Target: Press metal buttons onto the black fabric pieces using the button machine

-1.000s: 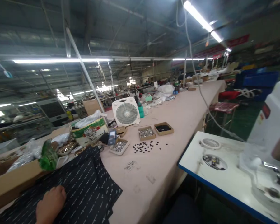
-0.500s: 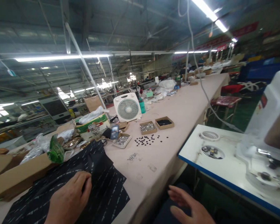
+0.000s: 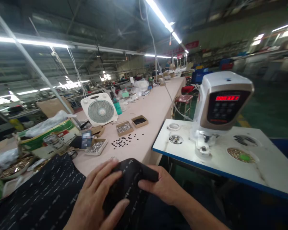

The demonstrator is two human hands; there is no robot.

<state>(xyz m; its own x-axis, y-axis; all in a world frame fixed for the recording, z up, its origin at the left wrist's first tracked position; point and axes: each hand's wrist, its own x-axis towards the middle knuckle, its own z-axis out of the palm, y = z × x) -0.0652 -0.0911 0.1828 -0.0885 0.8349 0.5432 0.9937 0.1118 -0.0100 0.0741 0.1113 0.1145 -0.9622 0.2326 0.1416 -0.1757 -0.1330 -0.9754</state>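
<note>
One dark printed cloth point(image 3: 133, 179) bunched up between the hands: right hand point(image 3: 165, 186) closed, pinching its edge thumb-against-fingers, probably to keep it raised. Left hand point(image 3: 94, 195) half open, thumb apart, likely steadying it; can't tell if gripping. Cardboard trays point(image 3: 126, 133) beyond left hand, presumably keeping small parts sorted.

Room along tabletop point(image 3: 151, 107), fan point(image 3: 100, 110) (left) blocking

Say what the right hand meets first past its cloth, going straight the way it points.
Most likely the left hand: the right hand, gripping the dark patterned cloth, points across it toward that hand. Depth between them is hard to judge.
</note>
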